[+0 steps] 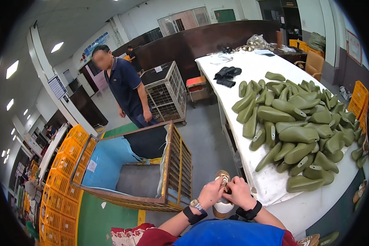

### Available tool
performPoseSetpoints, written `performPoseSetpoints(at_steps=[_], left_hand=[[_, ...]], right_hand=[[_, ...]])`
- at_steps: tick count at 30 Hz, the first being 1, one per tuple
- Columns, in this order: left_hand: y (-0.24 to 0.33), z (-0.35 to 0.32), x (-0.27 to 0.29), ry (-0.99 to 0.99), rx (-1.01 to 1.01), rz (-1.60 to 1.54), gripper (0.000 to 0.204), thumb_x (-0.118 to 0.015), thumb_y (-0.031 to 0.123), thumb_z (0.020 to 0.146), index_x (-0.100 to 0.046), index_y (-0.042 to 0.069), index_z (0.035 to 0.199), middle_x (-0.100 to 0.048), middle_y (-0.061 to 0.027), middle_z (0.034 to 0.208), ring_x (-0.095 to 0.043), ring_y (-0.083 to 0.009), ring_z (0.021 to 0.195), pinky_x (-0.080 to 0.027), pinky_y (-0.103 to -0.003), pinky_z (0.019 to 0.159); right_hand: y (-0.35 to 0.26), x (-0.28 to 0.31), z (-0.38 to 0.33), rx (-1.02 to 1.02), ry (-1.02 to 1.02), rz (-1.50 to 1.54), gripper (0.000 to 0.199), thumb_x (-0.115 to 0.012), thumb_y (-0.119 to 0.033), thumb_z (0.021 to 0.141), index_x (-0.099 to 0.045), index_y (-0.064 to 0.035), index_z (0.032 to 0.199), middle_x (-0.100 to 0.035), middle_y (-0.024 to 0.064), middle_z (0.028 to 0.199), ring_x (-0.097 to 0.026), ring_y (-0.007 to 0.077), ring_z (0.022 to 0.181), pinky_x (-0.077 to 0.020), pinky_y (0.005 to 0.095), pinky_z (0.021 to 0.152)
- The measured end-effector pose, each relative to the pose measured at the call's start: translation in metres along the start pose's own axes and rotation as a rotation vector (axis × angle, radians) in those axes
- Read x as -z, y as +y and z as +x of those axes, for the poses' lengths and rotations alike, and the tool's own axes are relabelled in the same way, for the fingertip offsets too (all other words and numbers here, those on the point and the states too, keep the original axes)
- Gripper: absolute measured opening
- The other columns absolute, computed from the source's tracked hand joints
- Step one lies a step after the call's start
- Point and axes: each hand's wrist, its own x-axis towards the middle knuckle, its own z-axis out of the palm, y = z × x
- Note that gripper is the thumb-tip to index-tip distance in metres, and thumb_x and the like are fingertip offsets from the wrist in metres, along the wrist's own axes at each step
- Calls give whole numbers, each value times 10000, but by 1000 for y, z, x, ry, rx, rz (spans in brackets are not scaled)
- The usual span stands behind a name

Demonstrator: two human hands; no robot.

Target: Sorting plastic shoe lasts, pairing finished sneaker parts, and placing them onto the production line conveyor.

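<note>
2 hands clamped on shoe | green lasts heaped right | cart left

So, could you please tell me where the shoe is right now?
In the head view, the shoe is low centre, held between the left hand and right hand, beside the white table.

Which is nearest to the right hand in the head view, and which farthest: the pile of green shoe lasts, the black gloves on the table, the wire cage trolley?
From the right hand:
1. Pile of green shoe lasts, on the white table just right and ahead.
2. Black gloves, farther up the table.
3. Wire cage trolley, on the floor, ahead and left, beside the standing person.
</note>
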Motion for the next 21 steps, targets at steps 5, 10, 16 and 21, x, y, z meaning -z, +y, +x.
performPoseSetpoints(at_steps=[5, 10, 16, 21], left_hand=[[-2, 0, -6, 68, -55, -34, 270, -574, 118, 818, -535, 43, 1075, -615, -173, 882, -603, -342, 809, -489, -413, 679], [-16, 0, -11, -4, -59, 33, 218, -588, 138, 807, -588, 31, 997, -605, -156, 838, -601, -335, 773, -500, -388, 674], [-34, -2, -13, -62, 88, -35, 257, -582, 149, 806, -589, 23, 1031, -625, -176, 925, -614, -343, 812, -508, -378, 700], [-37, -4, -9, 18, 142, -118, 275, -594, 135, 798, -563, 36, 1053, -604, -159, 956, -603, -350, 829, -505, -388, 694]], right_hand=[[9, -15, 1, 23, 145, 251, 112, -636, -167, 756, -647, -78, 823, -527, 92, 833, -500, 290, 807, -415, 386, 699], [11, -31, 4, -4, 125, 237, 98, -589, -115, 772, -606, -30, 817, -526, 126, 864, -499, 310, 838, -415, 403, 723], [9, -46, 12, 26, 59, 163, 150, -547, -136, 771, -592, 6, 784, -527, 167, 837, -515, 344, 798, -455, 427, 681], [8, -45, 17, -47, 5, 226, 139, -579, -181, 788, -590, -45, 814, -537, 120, 857, -580, 304, 759, -493, 412, 647]])
